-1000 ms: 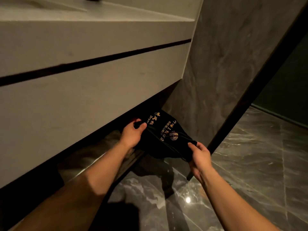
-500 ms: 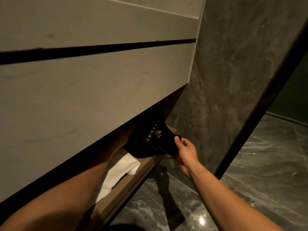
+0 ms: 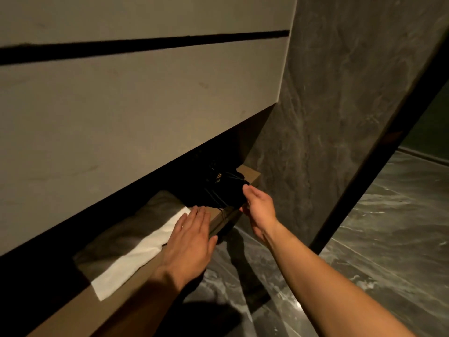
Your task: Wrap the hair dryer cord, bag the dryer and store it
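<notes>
Vanity: pale stone-look drawer fronts (image 3: pixel 136 98) with a dark horizontal gap, hanging over the shelf.
Shelf: brown wooden shelf (image 3: pixel 250 175) under the vanity, its right end against the grey marble wall (image 3: pixel 340 117).
Towel: folded white cloth towel (image 3: pixel 126 261) lying along the shelf's front edge, left of the bag.
Left arm: reaches forward from lower left; left hand (image 3: pixel 192 239) lies palm down, flat, fingers together and straight, over the shelf's front edge and the towel's right end. It grips nothing.
Right arm: extends from lower right; right hand (image 3: pixel 258 207) is at the shelf's front edge near its right end, thumb and fingers closed on the bag's near corner.
Bag: black drawstring fabric bag with gold print (image 3: pixel 218 188) sits on the shelf's right end, partly in shadow; its contents are hidden.
</notes>
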`<state>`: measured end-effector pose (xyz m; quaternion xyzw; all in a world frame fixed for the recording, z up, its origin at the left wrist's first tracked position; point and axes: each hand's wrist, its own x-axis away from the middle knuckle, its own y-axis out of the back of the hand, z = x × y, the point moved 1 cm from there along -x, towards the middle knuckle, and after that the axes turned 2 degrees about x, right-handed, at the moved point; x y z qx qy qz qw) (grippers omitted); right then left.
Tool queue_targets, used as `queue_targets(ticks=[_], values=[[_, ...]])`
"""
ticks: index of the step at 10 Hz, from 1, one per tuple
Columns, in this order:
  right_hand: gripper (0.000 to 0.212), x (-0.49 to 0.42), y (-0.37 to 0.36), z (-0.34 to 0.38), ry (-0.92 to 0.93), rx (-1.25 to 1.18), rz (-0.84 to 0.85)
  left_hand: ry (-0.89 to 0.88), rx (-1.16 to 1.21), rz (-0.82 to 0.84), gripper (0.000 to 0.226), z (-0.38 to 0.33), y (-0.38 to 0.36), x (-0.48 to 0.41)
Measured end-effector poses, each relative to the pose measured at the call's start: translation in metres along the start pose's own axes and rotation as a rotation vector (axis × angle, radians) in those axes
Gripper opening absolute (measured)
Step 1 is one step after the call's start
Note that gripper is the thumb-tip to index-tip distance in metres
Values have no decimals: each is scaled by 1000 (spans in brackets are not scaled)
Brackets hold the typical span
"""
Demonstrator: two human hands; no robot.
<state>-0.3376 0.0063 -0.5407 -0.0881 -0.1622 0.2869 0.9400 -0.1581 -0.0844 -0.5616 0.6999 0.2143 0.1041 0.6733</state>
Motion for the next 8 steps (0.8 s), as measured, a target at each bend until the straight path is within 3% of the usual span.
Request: queue_targets(ticks=[2, 4, 6, 7, 8], values=[[44, -4, -13, 1, 35, 135, 53, 22, 34, 17, 71, 1, 1, -3], [55, -2, -25, 5, -26, 256, -21, 51, 142, 136, 72, 5, 9, -14], [58, 73, 29, 33, -119, 567, 25, 125, 148, 215, 64, -13, 69, 3], [55, 128, 51, 70, -151, 737, 10, 246, 311, 278, 55, -32, 116, 40], [53, 192, 65, 117, -183, 939, 10, 341, 481, 485, 55, -56, 172, 92]])
